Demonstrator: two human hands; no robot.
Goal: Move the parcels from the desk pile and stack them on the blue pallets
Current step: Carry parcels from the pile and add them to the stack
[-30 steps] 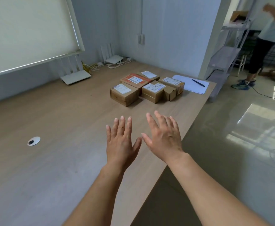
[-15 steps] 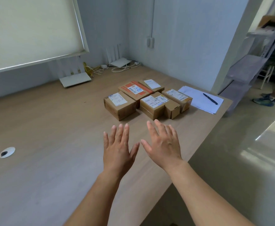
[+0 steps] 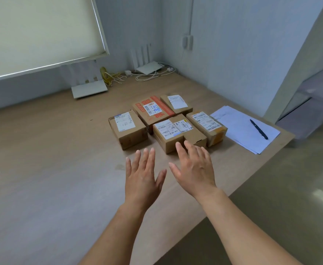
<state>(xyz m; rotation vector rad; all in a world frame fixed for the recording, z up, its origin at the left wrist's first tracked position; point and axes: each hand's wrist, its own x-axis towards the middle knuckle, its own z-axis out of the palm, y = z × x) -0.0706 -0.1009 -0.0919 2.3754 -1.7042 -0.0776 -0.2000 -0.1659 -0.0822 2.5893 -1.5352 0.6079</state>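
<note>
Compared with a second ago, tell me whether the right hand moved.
Yes: the right hand moved forward; its fingertips now overlap the middle parcel.

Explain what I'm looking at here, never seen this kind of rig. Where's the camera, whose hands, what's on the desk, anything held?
No robot: a person wears one wide-angle camera on the head, looking forward and down, so both bare arms are theirs. The left hand and right hand are open, fingers straight, holding nothing, stretched over the desk toward the parcels. Those are labelled cardboard boxes clustered together. Right of them lie papers with a pen on top. Two white routers stand by the far wall. The blue pallets are not in view.
</note>
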